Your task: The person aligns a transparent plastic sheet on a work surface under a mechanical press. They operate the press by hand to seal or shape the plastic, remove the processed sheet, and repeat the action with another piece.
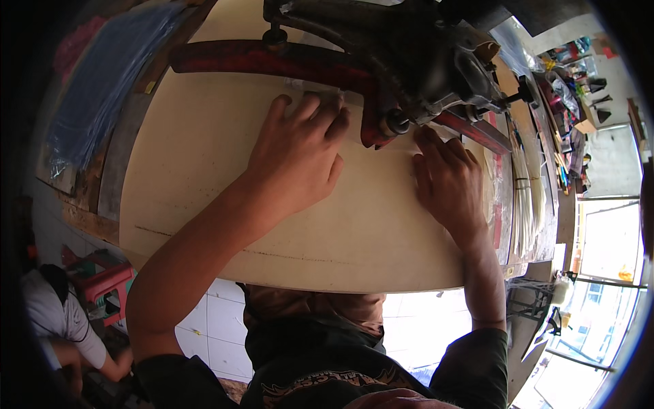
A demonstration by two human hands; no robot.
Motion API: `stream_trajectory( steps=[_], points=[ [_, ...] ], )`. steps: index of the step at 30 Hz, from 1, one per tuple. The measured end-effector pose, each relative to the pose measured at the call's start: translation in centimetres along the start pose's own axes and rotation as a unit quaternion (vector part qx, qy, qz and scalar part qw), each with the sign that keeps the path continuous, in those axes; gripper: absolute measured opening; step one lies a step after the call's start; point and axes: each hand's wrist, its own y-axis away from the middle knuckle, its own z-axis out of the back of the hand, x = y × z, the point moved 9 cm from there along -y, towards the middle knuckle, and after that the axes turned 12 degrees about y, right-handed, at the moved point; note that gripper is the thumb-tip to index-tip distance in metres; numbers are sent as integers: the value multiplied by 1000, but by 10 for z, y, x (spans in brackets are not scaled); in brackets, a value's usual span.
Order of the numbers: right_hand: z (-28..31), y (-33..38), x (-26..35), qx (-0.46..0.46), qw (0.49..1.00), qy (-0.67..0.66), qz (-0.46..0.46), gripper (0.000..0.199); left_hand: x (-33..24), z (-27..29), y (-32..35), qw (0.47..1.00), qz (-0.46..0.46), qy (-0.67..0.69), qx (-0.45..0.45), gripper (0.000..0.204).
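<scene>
My left hand (300, 146) rests palm down on a broad cream-coloured board (327, 238). Its fingers are bent and spread, with the thumb apart from them. The fingertips are at a thin clear plastic piece (353, 99) beside a dark red bar (272, 58). My right hand (451, 187) lies farther right, fingers bent and thumb apart, its fingertips close to the lower side of the red bar. A black metal clamping frame (381, 48) with screw knobs grips the bar from above. What lies beneath the right fingertips is hidden.
Blue-tinted plastic sheets (102, 82) are stacked at the left. Pale thin strips (524, 198) lie bundled along the right edge. A red stool (105, 283) and a crouching person (61, 320) are at lower left. Assorted items crowd a shelf (572, 95) at far right.
</scene>
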Motion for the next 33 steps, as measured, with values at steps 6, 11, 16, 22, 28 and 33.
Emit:
stream_trajectory(
  steps=[6,11,16,22,28,33],
  points=[
    [0,0,1,2,1000,8,-1,29,0,-2,0,1000,8,7,26,47],
    [1,0,1,1,1000,15,-3,28,0,-3,0,999,14,16,41,50],
    [1,-1,2,-4,1000,13,-4,28,0,-2,0,999,14,16,40,49],
    [0,-1,2,-2,1000,13,-6,28,-1,2,-1,1000,2,-8,10,43],
    [-1,0,2,0,1000,22,-6,31,-2,2,-1,1000,-4,-11,3,42],
    [-1,0,4,8,1000,30,-3,32,-1,1,-1,1000,1,-4,7,42]
  ],
)
